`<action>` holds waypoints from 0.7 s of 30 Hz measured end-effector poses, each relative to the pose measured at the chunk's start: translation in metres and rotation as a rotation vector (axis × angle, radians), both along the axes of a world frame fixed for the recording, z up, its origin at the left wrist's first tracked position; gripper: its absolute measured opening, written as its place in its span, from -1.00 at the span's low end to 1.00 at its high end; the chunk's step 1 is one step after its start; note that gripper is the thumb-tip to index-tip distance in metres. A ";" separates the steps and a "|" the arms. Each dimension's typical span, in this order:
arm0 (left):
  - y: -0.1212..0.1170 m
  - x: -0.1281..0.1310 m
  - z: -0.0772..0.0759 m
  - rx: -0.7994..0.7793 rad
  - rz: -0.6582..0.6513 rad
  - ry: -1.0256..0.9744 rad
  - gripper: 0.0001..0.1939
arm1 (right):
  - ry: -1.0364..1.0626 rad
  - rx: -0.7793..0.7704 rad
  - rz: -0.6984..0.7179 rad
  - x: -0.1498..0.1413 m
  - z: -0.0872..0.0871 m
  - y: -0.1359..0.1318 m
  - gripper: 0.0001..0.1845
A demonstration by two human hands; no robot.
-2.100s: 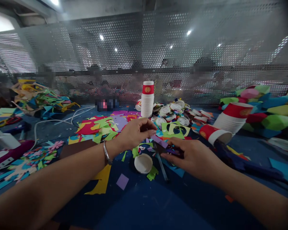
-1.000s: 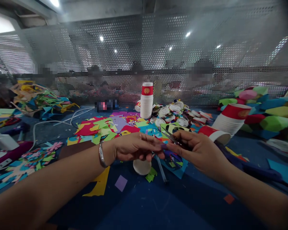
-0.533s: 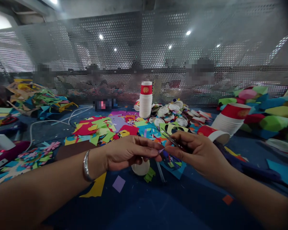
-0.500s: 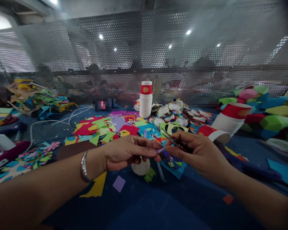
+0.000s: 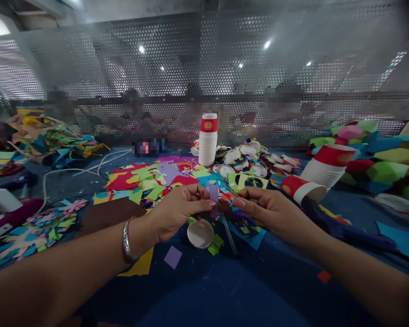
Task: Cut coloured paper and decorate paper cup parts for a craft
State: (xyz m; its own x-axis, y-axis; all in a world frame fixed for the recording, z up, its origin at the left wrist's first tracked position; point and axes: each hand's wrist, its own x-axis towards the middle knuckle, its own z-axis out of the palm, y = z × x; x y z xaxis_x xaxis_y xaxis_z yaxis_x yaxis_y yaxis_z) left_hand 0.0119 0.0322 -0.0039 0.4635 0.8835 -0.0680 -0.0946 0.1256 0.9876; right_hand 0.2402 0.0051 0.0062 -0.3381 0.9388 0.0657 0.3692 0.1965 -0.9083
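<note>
My left hand (image 5: pixel 186 206), with a silver bangle at the wrist, pinches a purple paper strip (image 5: pixel 214 200) between thumb and fingers. The strip stands upright. Across from it, my right hand (image 5: pixel 264 204) is closed around a slim metal tool (image 5: pixel 227 187); its thin end points up and left, and the grip hides its kind. A small gap separates the right fingertips from the strip. Below the hands are a round shallow paper piece (image 5: pixel 200 234), a pen-like stick (image 5: pixel 229 236), green scraps (image 5: pixel 216 244) and a purple paper square (image 5: pixel 173 257).
Paper cup stacks stand at the back (image 5: pixel 207 141) and lean at right (image 5: pixel 330 165). A heap of round cup bottoms (image 5: pixel 248 156) lies behind my hands. Coloured paper scraps (image 5: pixel 132 177) cover the table's middle. A dark blue tool (image 5: pixel 354 234) and cable lie right; a power strip (image 5: pixel 13 218) sits left.
My hands have moved slightly apart, and the right fingertips no longer touch the purple paper. The strip has turned from lying slanted to upright. My view has shifted a little.
</note>
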 end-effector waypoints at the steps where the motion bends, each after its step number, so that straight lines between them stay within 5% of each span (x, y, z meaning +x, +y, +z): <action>1: 0.000 0.001 0.000 0.018 -0.002 -0.001 -0.77 | 0.012 -0.020 0.007 -0.002 0.000 -0.001 -0.57; 21: -0.017 0.021 -0.002 -0.013 -0.101 -0.105 -0.67 | 0.189 -0.130 0.119 -0.009 -0.002 -0.008 -0.54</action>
State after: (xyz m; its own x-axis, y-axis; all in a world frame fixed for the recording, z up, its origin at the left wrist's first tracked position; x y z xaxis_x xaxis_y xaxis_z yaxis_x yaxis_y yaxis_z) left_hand 0.0328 0.0157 -0.0061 0.5552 0.8313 -0.0255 -0.1836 0.1523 0.9711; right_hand 0.2310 -0.0032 0.0040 -0.4402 0.8977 0.0191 0.1720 0.1052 -0.9795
